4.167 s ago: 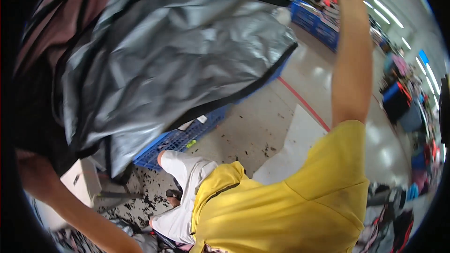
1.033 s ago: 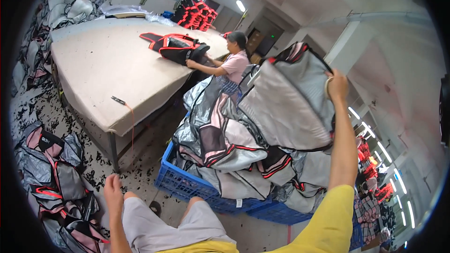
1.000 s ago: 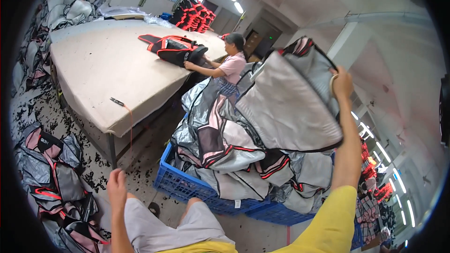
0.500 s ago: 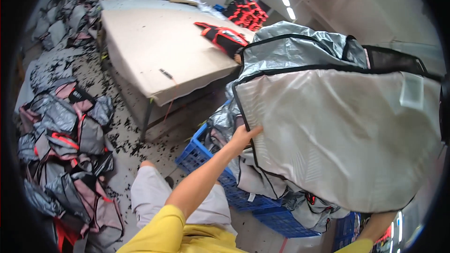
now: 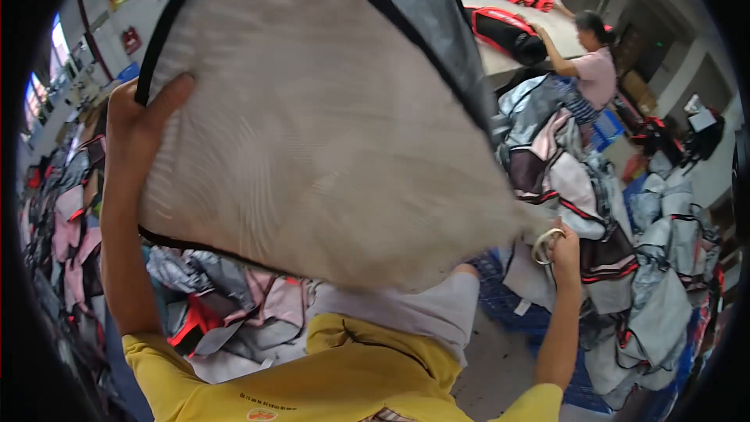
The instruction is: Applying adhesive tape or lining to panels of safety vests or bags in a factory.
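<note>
A large beige fabric bag piece with black edging and a silver layer behind it hangs raised in front of me. My left hand grips its black-edged left side, thumb lying over the beige face and fingers hidden behind. Close to the blurred lower right corner of the piece is my right hand, closed around scissors. Only a pale handle loop of the scissors shows clearly; the blades cannot be made out. Whether the right fingers also touch the fabric cannot be told.
More silver, grey and pink bag pieces fill blue crates at my right. Others lie heaped below and along the left. Beyond, a person in pink handles a black-and-red bag on a pale table.
My view has turned left, so the table and crates now sit to the right. The fabric piece has swung left with my left hand. My right hand, hidden before, now shows with scissors.
</note>
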Motion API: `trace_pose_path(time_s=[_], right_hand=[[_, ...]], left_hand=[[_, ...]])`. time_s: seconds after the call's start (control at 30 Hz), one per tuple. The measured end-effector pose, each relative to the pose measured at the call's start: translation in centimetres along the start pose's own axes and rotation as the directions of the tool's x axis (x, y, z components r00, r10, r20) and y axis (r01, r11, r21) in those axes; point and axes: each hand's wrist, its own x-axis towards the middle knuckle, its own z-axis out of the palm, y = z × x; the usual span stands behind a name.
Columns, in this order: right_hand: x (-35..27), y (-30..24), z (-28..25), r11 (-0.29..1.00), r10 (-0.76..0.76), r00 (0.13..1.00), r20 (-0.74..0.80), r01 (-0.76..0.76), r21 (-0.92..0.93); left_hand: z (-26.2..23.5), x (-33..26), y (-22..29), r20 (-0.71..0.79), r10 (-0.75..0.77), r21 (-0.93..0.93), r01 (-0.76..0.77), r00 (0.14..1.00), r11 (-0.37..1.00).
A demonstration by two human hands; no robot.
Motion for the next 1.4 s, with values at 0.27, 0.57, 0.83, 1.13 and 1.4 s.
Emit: trace_pose_path(time_s=[0.27, 0.57, 0.83, 1.13, 1.4], right_hand=[[-4.7, 6.5, 18.1, 0.999, 0.054, 0.862, 0.504, -0.044, -0.032], [0.6, 13.0, 14.8, 0.876, 0.387, 0.797, 0.464, -0.16, -0.456], [16.8, -2.2, 31.7, 0.583, -0.563, 0.704, 0.433, 0.71, -0.396], [28.3, -6.7, 48.0, 0.07, -0.825, 0.282, 0.49, 0.911, -0.406], [5.0, 4.0, 32.0, 0.95, -0.001, 0.959, 0.283, -0.087, 0.299]], left_hand=[[9.3, -8.9, -0.4, 0.6, 0.338, 0.545, -0.68, 0.725, 0.491], [12.2, -22.0, -9.5, 0.579, 0.023, 0.481, -0.364, 0.815, 0.798], [12.0, -24.9, -12.5, 0.457, -0.148, 0.529, -0.134, 0.877, 0.838], [13.9, -21.0, -14.0, 0.436, -0.191, 0.516, -0.07, 0.88, 0.854], [17.7, -19.8, -15.0, 0.479, -0.174, 0.483, -0.093, 0.86, 0.871]])
